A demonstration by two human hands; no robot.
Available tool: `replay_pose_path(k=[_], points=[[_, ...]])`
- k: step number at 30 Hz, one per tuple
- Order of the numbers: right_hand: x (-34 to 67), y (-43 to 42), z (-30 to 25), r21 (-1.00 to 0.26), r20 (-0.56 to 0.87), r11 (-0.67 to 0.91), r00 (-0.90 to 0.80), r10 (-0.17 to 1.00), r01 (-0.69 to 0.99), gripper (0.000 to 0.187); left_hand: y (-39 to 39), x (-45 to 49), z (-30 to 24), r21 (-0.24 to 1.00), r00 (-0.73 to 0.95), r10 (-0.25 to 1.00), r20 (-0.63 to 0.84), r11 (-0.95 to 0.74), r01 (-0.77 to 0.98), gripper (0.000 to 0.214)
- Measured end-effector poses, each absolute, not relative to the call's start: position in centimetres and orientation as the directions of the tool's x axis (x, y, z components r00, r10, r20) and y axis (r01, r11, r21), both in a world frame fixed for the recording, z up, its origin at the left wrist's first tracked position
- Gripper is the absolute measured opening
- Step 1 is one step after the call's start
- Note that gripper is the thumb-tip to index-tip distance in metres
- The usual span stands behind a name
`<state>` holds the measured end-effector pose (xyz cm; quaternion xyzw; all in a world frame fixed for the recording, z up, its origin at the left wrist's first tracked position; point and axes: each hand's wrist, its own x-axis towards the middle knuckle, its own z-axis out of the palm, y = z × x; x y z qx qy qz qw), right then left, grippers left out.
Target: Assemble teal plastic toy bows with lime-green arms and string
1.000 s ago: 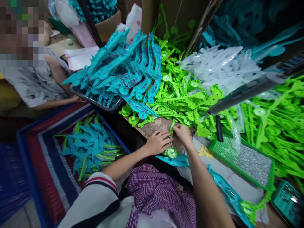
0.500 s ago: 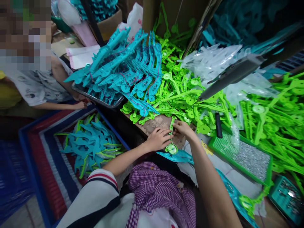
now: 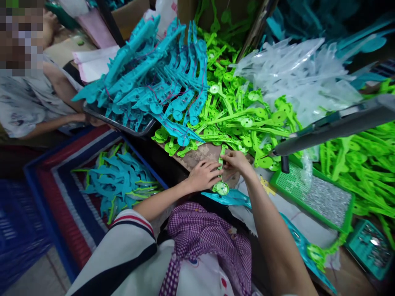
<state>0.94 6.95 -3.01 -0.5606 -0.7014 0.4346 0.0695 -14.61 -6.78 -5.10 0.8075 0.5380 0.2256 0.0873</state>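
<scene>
Green plastic strip [image 3: 221,186], 1 piece, with a round disc at its near end. It lies on the brown worktop [image 3: 202,155] at the front edge of the green pile [image 3: 243,121]. The left hand [image 3: 203,174] and right hand [image 3: 237,161] both pinch its shaft with their fingertips, as they did 0.5 s ago.

- Changed since then: the dark bar [image 3: 333,127] at right sits lower, and the co-worker's forearm [image 3: 52,125] has drawn in beside the metal tray [image 3: 119,123].
- Markings: a yellow cartoon figure [image 3: 266,185] on the white sheet, with no lettering legible.
- Adjacent: a teal piece [image 3: 231,198] just below the disc, and a green tray [image 3: 347,224] holding small silvery parts.
- Beyond: teal pieces [image 3: 154,78] stacked on the metal tray, clear pieces [image 3: 293,74], and a blue crate [image 3: 61,205] at left.
</scene>
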Motion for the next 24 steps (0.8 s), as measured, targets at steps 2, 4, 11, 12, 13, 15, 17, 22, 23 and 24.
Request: replay_pose_path(k=[2, 4, 11, 12, 13, 15, 17, 22, 23, 24], points=[[1.6, 5.0, -2.5, -0.653, -0.331, 0.019, -0.308, 0.892, 0.757, 0.029, -6.8, -14.5, -4.9, 0.412, 0.319, 0.912, 0.256, -0.402, 0.818, 0.036], [2.2, 2.6, -1.8, -0.578, -0.208, 0.068, -0.227, 0.952, 0.813, 0.03, -6.7, -14.5, -4.7, 0.454, 0.321, 0.918, 0.235, -0.395, 0.798, 0.035], [1.3, -1.4, -1.3, -0.327, -0.027, 0.261, -0.285, 0.958, 0.908, 0.032, -5.4, -16.4, -3.6, 0.723, 0.28, 0.937, 0.21, -0.342, 0.6, 0.027], [1.1, -1.3, -1.4, -0.298, -0.034, 0.282, -0.305, 0.952, 0.912, 0.032, -4.9, -16.5, -3.3, 0.749, 0.228, 0.945, 0.235, -0.326, 0.577, 0.025], [0.9, -1.3, -1.5, -0.268, -0.043, 0.305, -0.328, 0.944, 0.914, 0.031, -4.3, -16.4, -3.0, 0.761, 0.174, 0.949, 0.261, -0.313, 0.568, 0.024], [0.5, -1.2, -1.5, -0.197, -0.054, 0.356, -0.373, 0.926, 0.913, 0.03, -2.7, -16.1, -2.6, 0.754, 0.106, 0.95, 0.294, -0.298, 0.585, 0.023], [0.3, -1.2, -1.3, -0.126, -0.051, 0.413, -0.421, 0.906, 0.902, 0.032, -1.0, -15.7, -2.4, 0.732, 0.116, 0.958, 0.262, -0.275, 0.623, 0.022], [0.8, -1.3, -1.4, -0.179, -0.039, 0.454, -0.467, 0.883, 0.873, 0.036, 1.3, -15.7, -3.1, 0.699, 0.214, 0.971, 0.106, -0.226, 0.678, 0.017], [1.2, -1.2, -1.7, -0.252, -0.035, 0.427, -0.449, 0.893, 0.868, 0.036, 1.3, -15.8, -3.3, 0.704, 0.217, 0.97, 0.107, -0.228, 0.673, 0.017], [1.6, -1.2, -2.0, -0.341, -0.029, 0.389, -0.423, 0.906, 0.856, 0.036, 1.2, -15.9, -3.4, 0.71, 0.218, 0.969, 0.113, -0.232, 0.665, 0.017]])
